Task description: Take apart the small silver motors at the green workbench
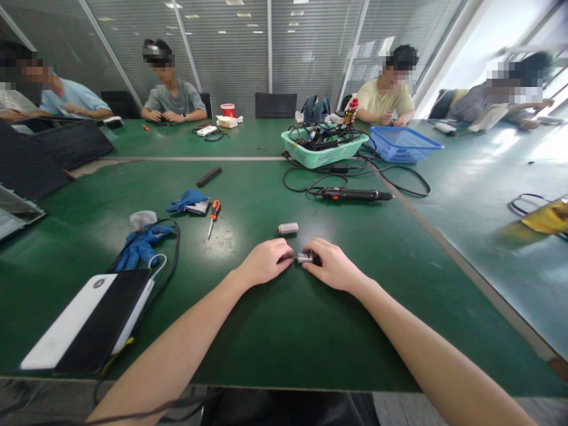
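Both my hands rest low over the green table, close together in the middle of the view. My right hand (331,263) is closed around a small silver metal cylinder (304,258), whose left end shows between thumb and fingers. The fingertips of my left hand (266,260) are pinched at that end; a small dark bit shows there, too small to name. Just beyond my hands a second silver cylinder (288,228) lies on its side, untouched. To the left of it lies an orange-handled screwdriver (213,213).
A corded black electric screwdriver (355,194) lies beyond my right hand. Behind it stand a green basket (317,158) of tools and a blue basket (402,148). Blue gloves (142,245) and a white-and-black power bank (89,322) lie left. Several people sit around the table.
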